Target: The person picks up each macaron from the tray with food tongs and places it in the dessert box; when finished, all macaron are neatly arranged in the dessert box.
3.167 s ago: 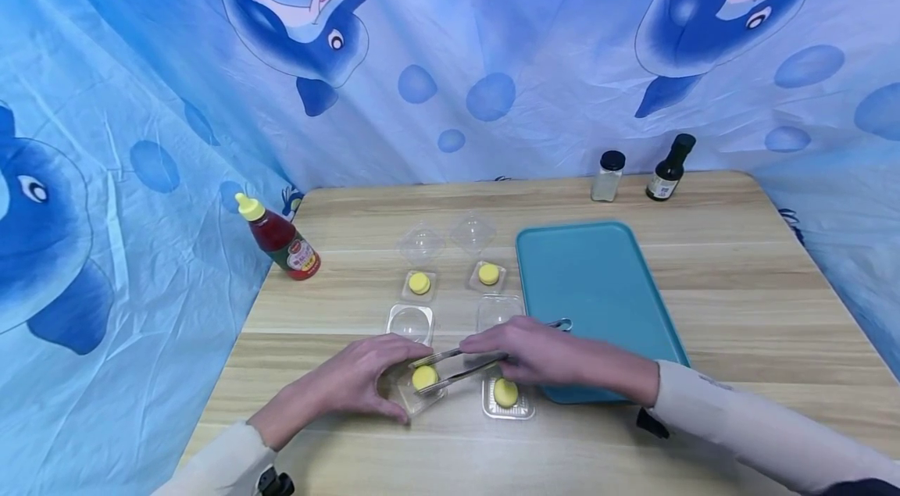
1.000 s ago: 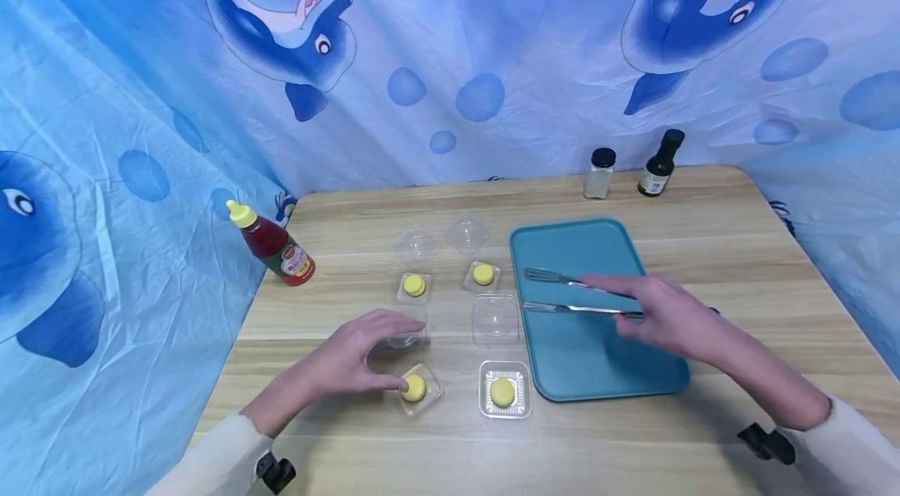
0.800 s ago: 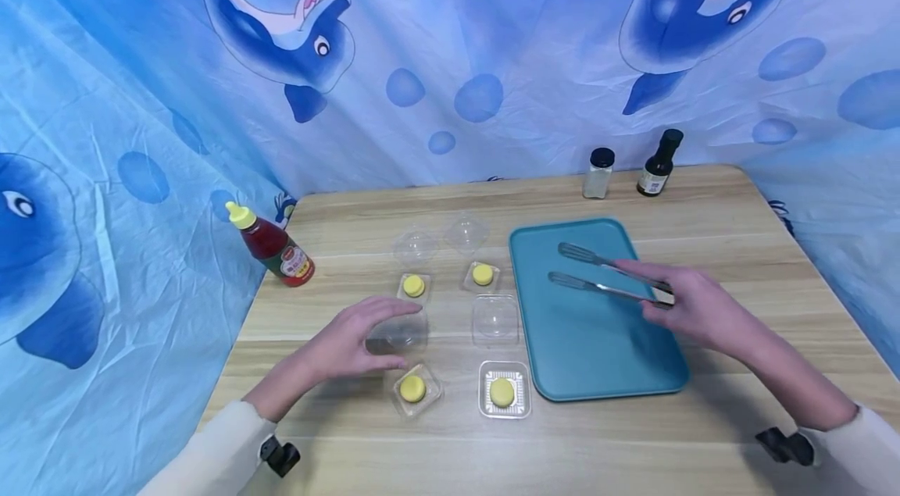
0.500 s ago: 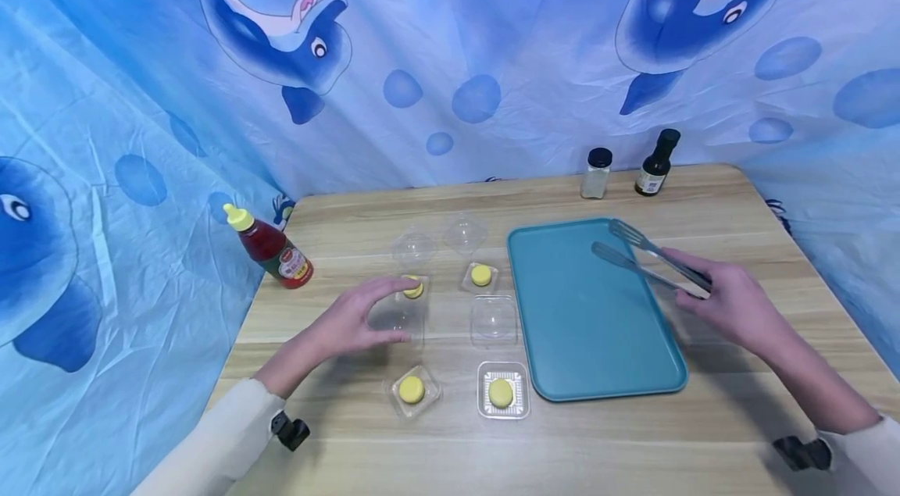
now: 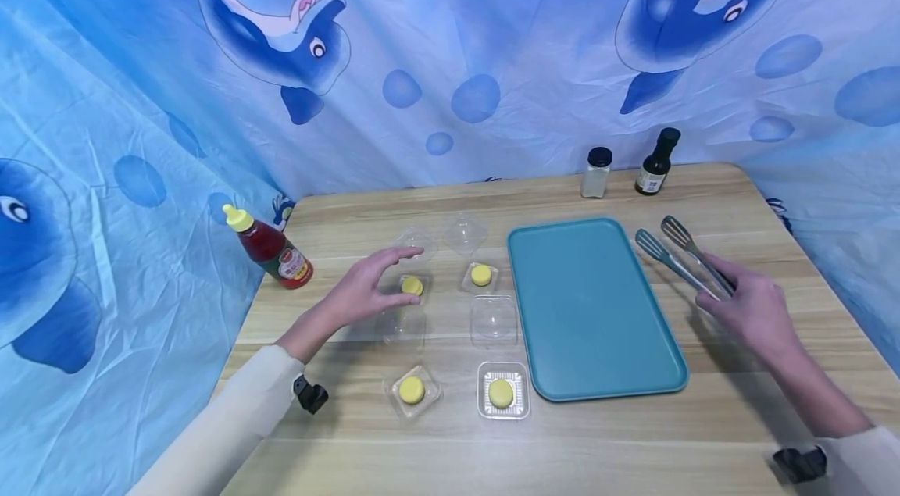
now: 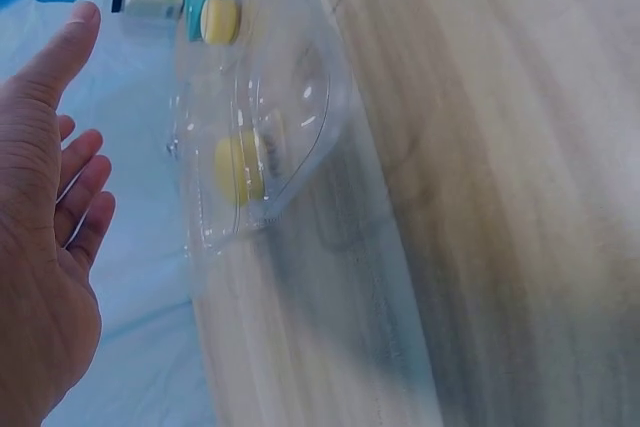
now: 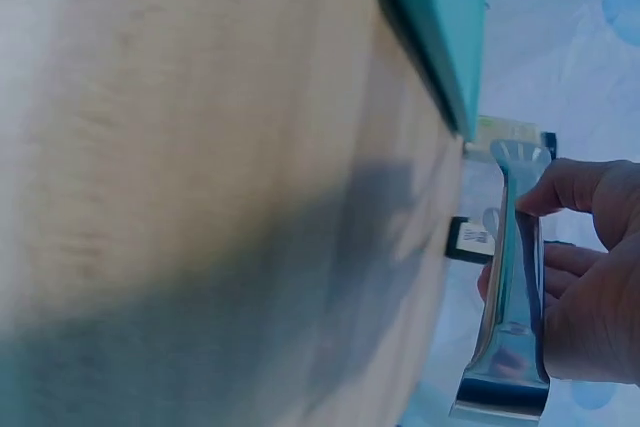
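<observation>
My left hand (image 5: 362,289), thumb and fingers spread, hovers near the back-left clear plastic box, which has a yellow macaron (image 5: 412,286) in it. The left wrist view shows this hand (image 6: 45,217) holding nothing, beside clear plastic lids and boxes (image 6: 300,97). To the right of the teal tray, my right hand (image 5: 752,308) grips metal tongs (image 5: 682,254), their slotted ends apart with nothing between them. In the right wrist view the tongs (image 7: 515,297) lie between thumb and fingers. Other yellow macarons sit in the back-right box (image 5: 481,275), front-left box (image 5: 411,390) and front-right box (image 5: 501,393).
The teal tray (image 5: 594,308) lies on the wooden table right of the boxes, bare. A red sauce bottle (image 5: 277,252) stands at the left edge. A black-lidded jar (image 5: 596,173) and a dark bottle (image 5: 657,162) stand at the back. Dolphin-print curtains (image 5: 436,27) surround the table.
The tongs let go of the macaron in the front-left box. My right hand carried them rightward past the tray. My left hand left that box and moved back toward the back-left one.
</observation>
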Demonstrator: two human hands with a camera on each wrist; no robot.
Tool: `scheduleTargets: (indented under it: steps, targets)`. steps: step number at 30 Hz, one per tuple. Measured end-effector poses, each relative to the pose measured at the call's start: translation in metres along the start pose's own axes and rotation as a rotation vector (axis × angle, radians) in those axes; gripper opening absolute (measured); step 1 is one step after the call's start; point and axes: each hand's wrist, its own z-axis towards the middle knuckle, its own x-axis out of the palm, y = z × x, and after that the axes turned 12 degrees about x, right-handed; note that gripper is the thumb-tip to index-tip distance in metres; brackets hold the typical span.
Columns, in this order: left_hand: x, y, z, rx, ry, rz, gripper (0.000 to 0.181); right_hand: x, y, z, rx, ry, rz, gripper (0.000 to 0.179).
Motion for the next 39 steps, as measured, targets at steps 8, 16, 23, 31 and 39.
scheduleTargets:
  steps: [8, 16, 23, 31, 39]
  targets:
    - [0.001, 0.009, 0.011, -0.047, -0.011, -0.018, 0.080, 0.009, -0.010, -0.002, 0.096, -0.002, 0.007, 0.065]
    - [0.004, 0.018, 0.026, -0.068, -0.050, 0.012, 0.077, 0.014, -0.012, -0.004, 0.122, -0.021, 0.006, 0.066]
    - [0.007, 0.026, 0.041, -0.122, -0.063, -0.003, 0.074, 0.017, -0.017, -0.004, 0.126, -0.029, 0.003, 0.069]
    - [0.013, 0.034, 0.060, -0.163, -0.061, 0.005, 0.075, 0.019, -0.018, -0.004, 0.136, -0.025, -0.002, 0.072]
    - [0.019, 0.038, 0.079, -0.223, -0.008, 0.008, 0.086, 0.021, -0.020, -0.005, 0.153, -0.019, -0.013, 0.074]
